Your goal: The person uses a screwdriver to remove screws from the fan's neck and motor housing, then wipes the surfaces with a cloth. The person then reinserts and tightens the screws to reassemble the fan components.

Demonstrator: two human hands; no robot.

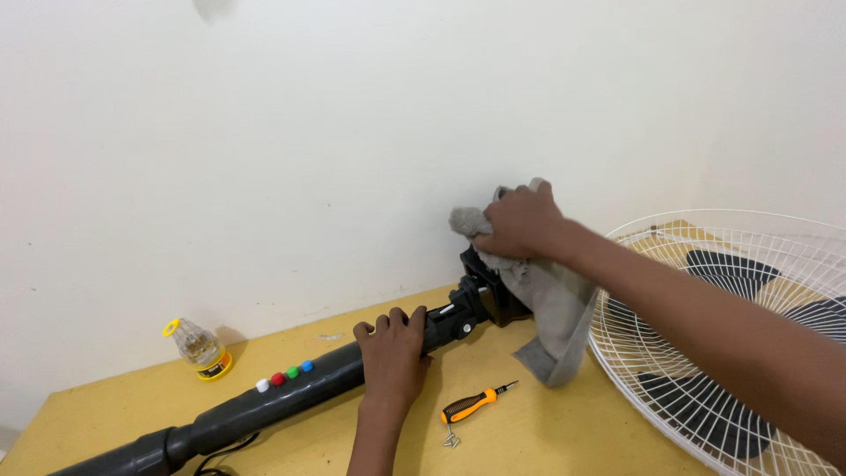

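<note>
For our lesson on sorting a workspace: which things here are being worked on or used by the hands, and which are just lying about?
In hand:
left hand gripping the black fan pole
right hand pressing the grey cloth on the black fan head joint

Lying about:
orange-handled screwdriver
small screws
small clear bottle
white fan grille

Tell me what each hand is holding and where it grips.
The left hand clasps the black fan pole near its upper end, beside the joint. The right hand holds a bunched part of the grey cloth against the motor housing.
</note>
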